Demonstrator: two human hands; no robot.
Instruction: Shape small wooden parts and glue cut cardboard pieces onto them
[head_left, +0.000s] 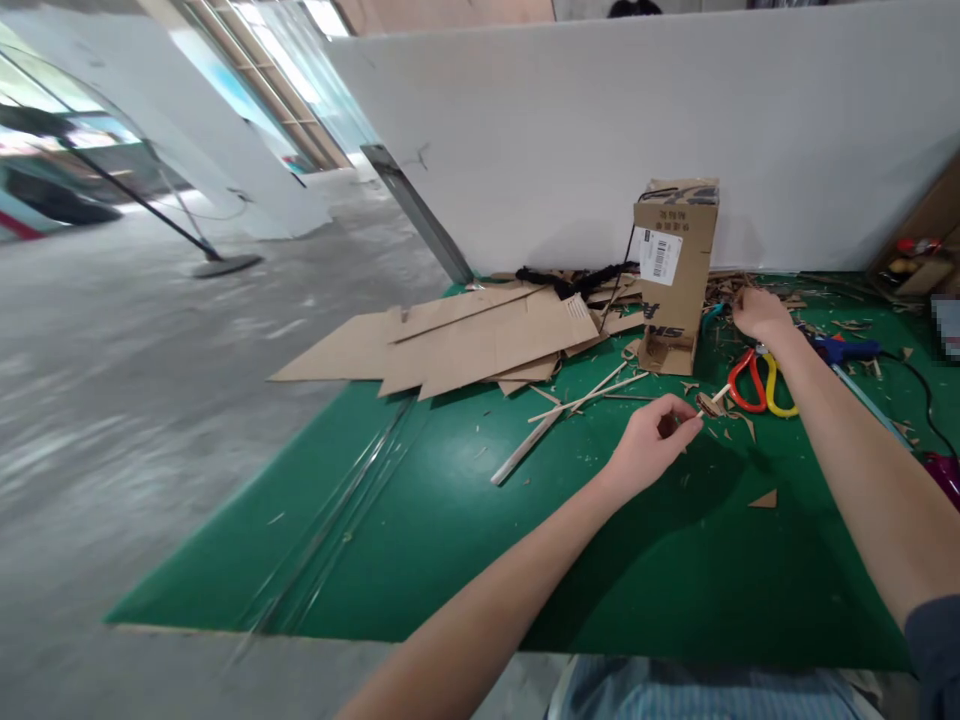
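Between its thumb and fingers, my left hand (654, 437) pinches a thin wooden stick that runs through a small cardboard disc (709, 404). Further back, my right hand (760, 312) reaches into the cardboard scraps right of the upright cardboard box (677, 270); its fingers are bunched together, and what they hold, if anything, is too small to tell. Scissors with red and yellow handles (765, 385) lie below my right hand, beside the disc. A blue glue gun (847, 350) lies to the right, partly behind my right forearm.
Flat cardboard sheets (480, 345) overhang the left edge of the green table (442, 540). Loose wooden sticks (585, 398) cross near the middle. A white panel (600, 130) stands behind. A box (926, 240) with small items is at the far right.
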